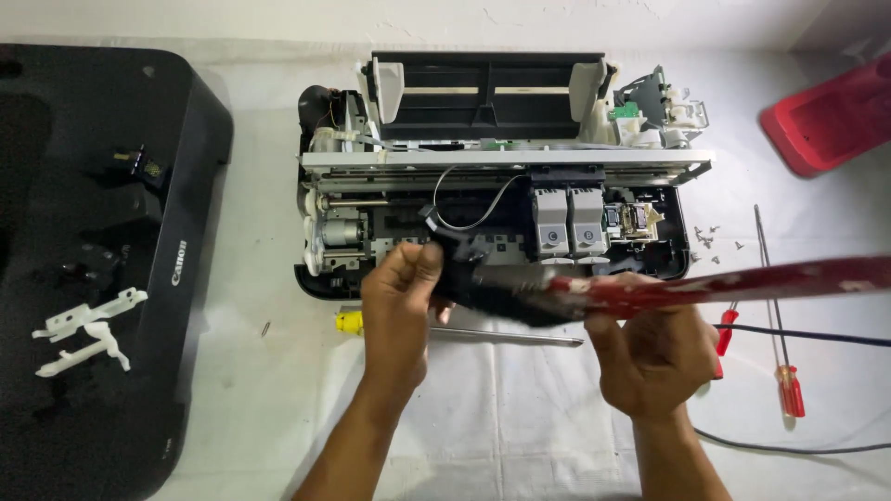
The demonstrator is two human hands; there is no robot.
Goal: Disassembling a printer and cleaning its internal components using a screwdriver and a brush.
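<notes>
An opened printer chassis (501,167) lies on a white cloth, its rails, motor and two grey ink cartridges (568,223) exposed. In front of it my left hand (399,306) grips a small black plastic part (455,250) near the chassis front edge. My right hand (654,357) holds a long tool with a red speckled handle (742,283) and a black front end (506,292); the tool is blurred and its black end meets the part in my left hand.
The black printer cover (93,269) lies at the left with white plastic brackets (83,334) on it. A yellow-handled screwdriver (445,329), red-handled screwdrivers (789,385), loose screws (710,239), a black cable (807,336) and a red box (826,121) surround the chassis.
</notes>
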